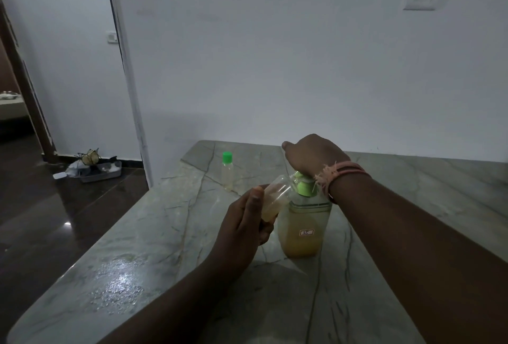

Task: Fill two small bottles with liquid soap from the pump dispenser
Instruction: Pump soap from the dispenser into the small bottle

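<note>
A clear pump dispenser (302,228) with yellow-orange soap and a green pump head stands on the stone table (154,247). My right hand (310,157) rests on top of the pump head, its heel pressing down. My left hand (247,222) grips a small clear uncapped bottle (275,195), tilted with its mouth at the pump's nozzle; a little yellowish soap lies inside. A second small bottle (227,170) with a green cap stands upright farther back on the table, a thin layer of soap at its bottom.
The white wall runs right behind the table. The table's left edge drops to a dark glossy floor, where a grey tray (99,172) of clutter sits beside a doorway at the far left.
</note>
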### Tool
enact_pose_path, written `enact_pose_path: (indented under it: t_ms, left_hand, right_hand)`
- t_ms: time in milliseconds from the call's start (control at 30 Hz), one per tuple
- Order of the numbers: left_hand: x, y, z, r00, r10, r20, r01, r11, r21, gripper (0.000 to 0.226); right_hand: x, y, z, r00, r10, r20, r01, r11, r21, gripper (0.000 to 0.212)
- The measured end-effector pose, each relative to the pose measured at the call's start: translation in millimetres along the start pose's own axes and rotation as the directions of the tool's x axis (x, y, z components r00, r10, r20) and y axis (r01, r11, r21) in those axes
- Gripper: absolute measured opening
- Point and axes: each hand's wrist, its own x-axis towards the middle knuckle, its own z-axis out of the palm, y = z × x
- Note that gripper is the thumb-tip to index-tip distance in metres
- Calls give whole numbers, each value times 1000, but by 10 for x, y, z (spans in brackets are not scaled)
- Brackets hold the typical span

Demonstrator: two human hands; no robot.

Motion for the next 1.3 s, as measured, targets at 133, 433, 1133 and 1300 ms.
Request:
enact_pose_path:
  t_ms: [133,433,1133,1300]
  left_hand:
    - [-10,23,9,1000,13,18,-13,1000,-10,65]
    - [-1,3,2,999,41,-10,-41,999,-17,49]
    - [-9,26,4,999,36,-1,-36,998,-58,78]
    - [11,-1,-2,999,48,-12,-49,996,-75,73]
  right_hand:
    - [1,-55,-82,999,-29,37,31,998,-48,45]
    - [6,-9,1,1000,-24,-9,24,999,-23,43]
    - [-44,-66,-94,996,-79,-51,77,996,-43,40]
    - [1,1,6,1000,-22,-18,23,999,42,36]
